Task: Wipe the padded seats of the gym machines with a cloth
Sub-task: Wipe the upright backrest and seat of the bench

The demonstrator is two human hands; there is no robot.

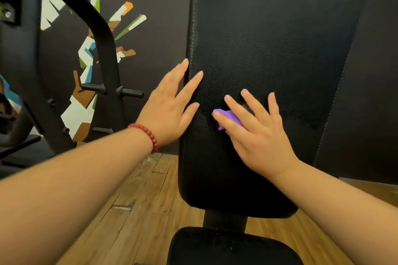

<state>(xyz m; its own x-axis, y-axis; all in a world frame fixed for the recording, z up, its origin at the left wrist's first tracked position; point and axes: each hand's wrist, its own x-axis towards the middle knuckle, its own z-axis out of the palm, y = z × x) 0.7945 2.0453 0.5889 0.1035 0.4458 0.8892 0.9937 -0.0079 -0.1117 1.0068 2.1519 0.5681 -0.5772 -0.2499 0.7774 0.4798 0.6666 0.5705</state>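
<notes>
Head view: black seat pad nearest, lower edge cut off. Wood-plank floor beneath. Above it, right hand flat, fingers straight and spread, no closed grip, pressing crumpled purple cloth onto grained black back pad, lower middle; cloth mostly hidden under hand. Beside it, left hand flat on pad's stitched left edge, grip open; red bead bracelet on wrist. Black tubular frame, angular mural behind.

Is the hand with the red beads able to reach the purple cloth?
Probably yes: the left hand lies flat on the back pad beside the purple cloth, only bare pad between. But the right hand covers most of it, leaving just an edge free.
</notes>
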